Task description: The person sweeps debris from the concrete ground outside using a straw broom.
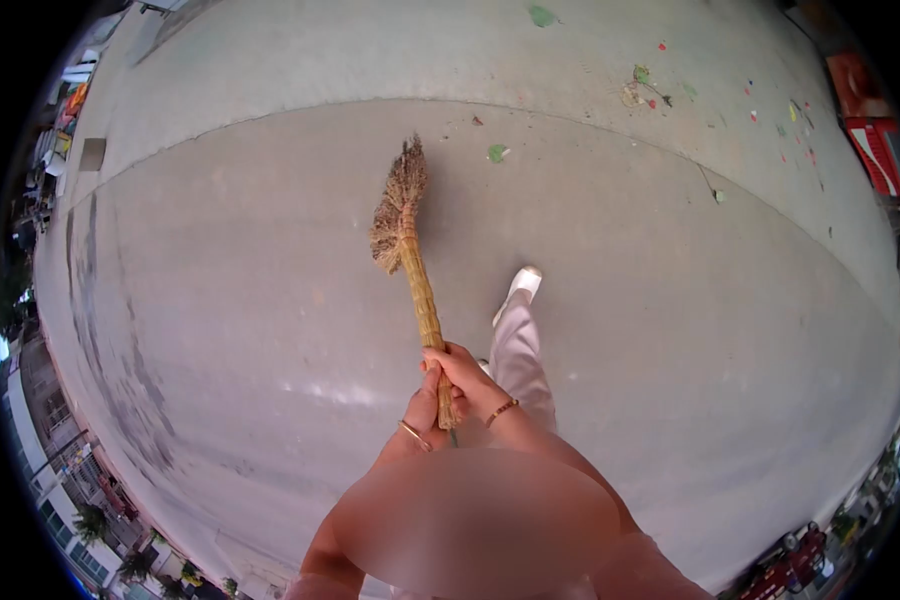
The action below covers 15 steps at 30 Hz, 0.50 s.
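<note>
A straw broom point(420, 290) points away from me over the concrete ground, its bristle head fanned out at the far end and a bound stalk handle near me. My left hand point(425, 405) is closed round the handle close to its near end, with a bracelet at the wrist. Just ahead of it, my right hand point(455, 366) is closed on the same handle, and its wrist wears a bracelet too. The two hands are nearly touching. A green leaf point(497, 153) lies to the right of the bristles, apart from them.
Leaves, a twig point(708, 180) and small red scraps are scattered at the upper right. Another green leaf point(542, 16) lies farther out. My white shoe point(520, 288) is forward on the right. Red items point(882, 155) stand at the right edge; a small brownish block point(92, 154) is far left.
</note>
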{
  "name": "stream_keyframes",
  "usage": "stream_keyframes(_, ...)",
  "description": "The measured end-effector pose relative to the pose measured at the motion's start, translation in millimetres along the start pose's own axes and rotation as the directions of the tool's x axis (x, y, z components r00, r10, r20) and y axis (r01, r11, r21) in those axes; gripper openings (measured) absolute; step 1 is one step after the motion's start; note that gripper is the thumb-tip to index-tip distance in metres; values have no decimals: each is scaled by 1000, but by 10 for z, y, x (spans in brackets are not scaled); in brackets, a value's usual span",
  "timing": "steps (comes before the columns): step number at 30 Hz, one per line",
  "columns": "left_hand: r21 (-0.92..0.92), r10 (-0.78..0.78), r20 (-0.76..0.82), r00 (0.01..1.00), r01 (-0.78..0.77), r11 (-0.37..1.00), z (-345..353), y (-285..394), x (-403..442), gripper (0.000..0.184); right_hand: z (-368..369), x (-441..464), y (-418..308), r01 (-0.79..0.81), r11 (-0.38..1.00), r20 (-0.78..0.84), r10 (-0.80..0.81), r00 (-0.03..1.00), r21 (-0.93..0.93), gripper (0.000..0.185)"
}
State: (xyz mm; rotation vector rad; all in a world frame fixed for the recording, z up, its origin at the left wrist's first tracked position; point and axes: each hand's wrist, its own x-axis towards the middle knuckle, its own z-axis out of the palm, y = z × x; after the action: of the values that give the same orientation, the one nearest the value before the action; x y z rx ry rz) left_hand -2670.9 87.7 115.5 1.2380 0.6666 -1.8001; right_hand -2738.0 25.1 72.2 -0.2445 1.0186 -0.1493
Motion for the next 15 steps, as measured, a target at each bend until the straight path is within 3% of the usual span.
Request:
stream_keyframes(1, -86, 70, 17, 997, -69, 994, 145, 185, 187, 40, -4, 133, -325, 2, 1000, 5, -2, 1000, 1, 23)
stream_keyframes(3, -127, 53, 1, 999, -53, 990, 415, 438, 580, 39, -94, 282, -870, -263, 947, 48, 276, 960, -186, 27)
stream_keyframes(4, -168, 38, -6, 999, -38, 985, 560, 517, 765, 39, -269, 428, -934, -261, 958, 51, 268, 962, -116, 29)
stream_keyframes(5, -69, 1, -40, 999, -4, 998, 731, 464, 933, 37, -515, 528, -974, -262, 964, 52, 264, 963, -40, 32)
stream_keyframes(7, 47, -93, -107, 990, 99, 994, 1230, 140, 1106, 35, -1078, 313, -1003, -216, 968, -15, 220, 975, 124, 35)
stream_keyframes(9, 288, -160, -130, 978, 192, 938, 1586, -308, 1217, 38, -1581, -77, -1045, -172, 950, -67, 195, 978, 259, 34)
stream_keyframes(11, 360, -348, -86, 933, 355, 863, 1818, -548, 1305, 41, -1783, -428, -1164, -32, 944, -328, 145, 934, 328, 30)
stream_keyframes(12, 345, -480, -31, 877, 460, 818, 1947, -524, 1298, 42, -1839, -485, -1210, -34, 943, -328, 148, 933, 330, 30)
stream_keyframes(15, 397, -555, 72, 829, 487, 778, 2188, -70, 1240, 44, -1790, -520, -1518, 51, 908, -421, 142, 896, 415, 22)
